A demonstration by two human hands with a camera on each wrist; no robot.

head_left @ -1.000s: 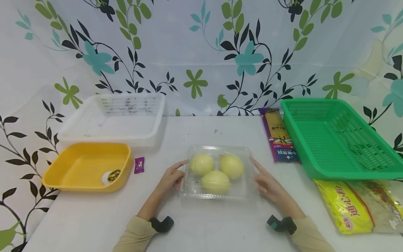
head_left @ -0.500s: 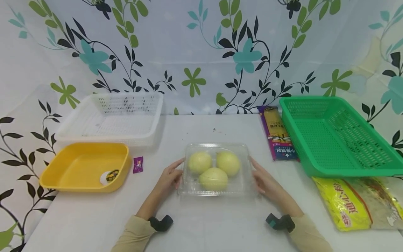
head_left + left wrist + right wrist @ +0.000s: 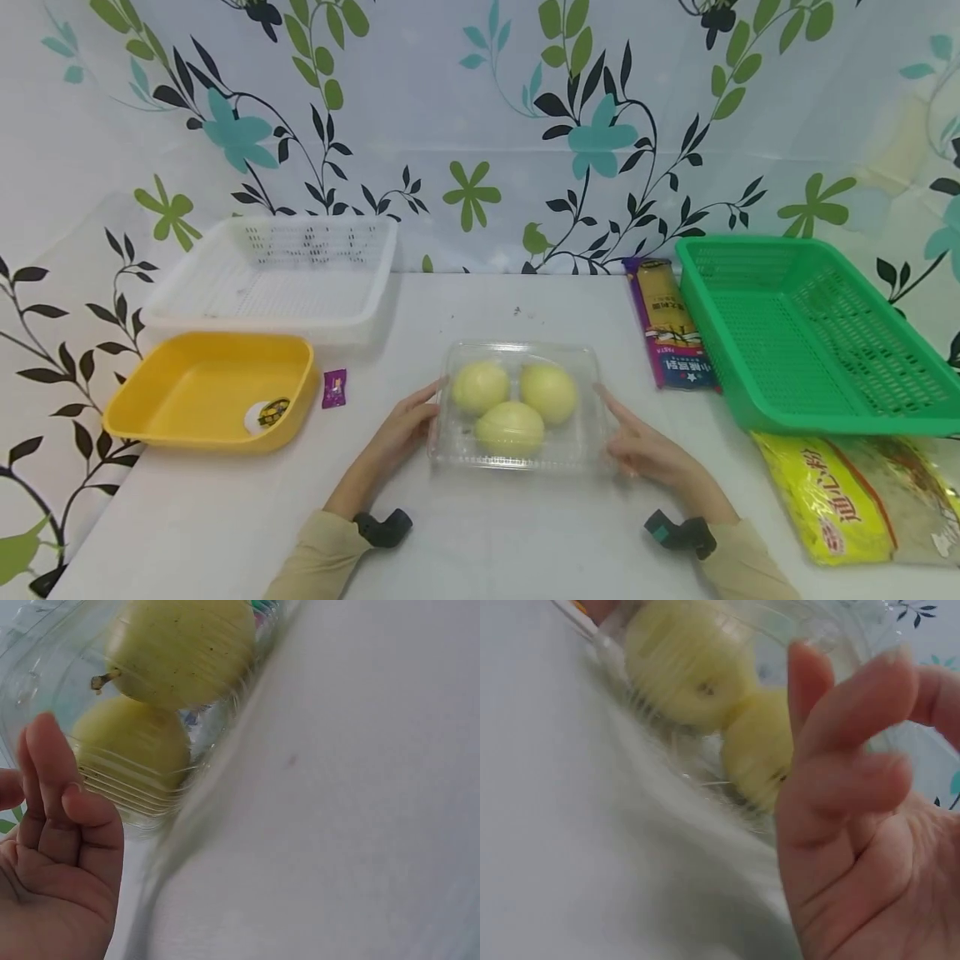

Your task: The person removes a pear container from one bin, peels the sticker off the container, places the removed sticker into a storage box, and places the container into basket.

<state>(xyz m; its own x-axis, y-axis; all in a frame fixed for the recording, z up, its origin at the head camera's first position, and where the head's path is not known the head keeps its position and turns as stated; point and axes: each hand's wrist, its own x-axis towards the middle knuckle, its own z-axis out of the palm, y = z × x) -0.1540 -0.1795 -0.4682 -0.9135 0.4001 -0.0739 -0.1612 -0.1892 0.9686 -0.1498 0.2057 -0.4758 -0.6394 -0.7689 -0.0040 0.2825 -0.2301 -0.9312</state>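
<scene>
A clear plastic clamshell box (image 3: 573,450) with three yellow pears (image 3: 510,429) inside rests on the white table, its lid down. At its left side is my left hand (image 3: 397,433), index fingertip at the box's edge; the left wrist view shows the other fingers (image 3: 52,772) loosely bent beside the wall, curled round nothing. My right hand (image 3: 652,450) stands at the opposite side, index finger extended to the box's edge. In the right wrist view its remaining fingers (image 3: 847,780) are bent loosely, gripping nothing. One pear (image 3: 180,652) shows its stem.
On the left stand a white basket (image 3: 330,321) and a yellow tray (image 3: 202,433) with a small round packet (image 3: 266,414), near a purple sweet (image 3: 334,388). At right are a pasta packet (image 3: 671,325), a green basket (image 3: 847,423) and a yellow bag (image 3: 832,500).
The head view has shifted slightly. My right hand's lower fingers have drawn a little away from the box, leaving the index finger at its edge. The box and pears stay put.
</scene>
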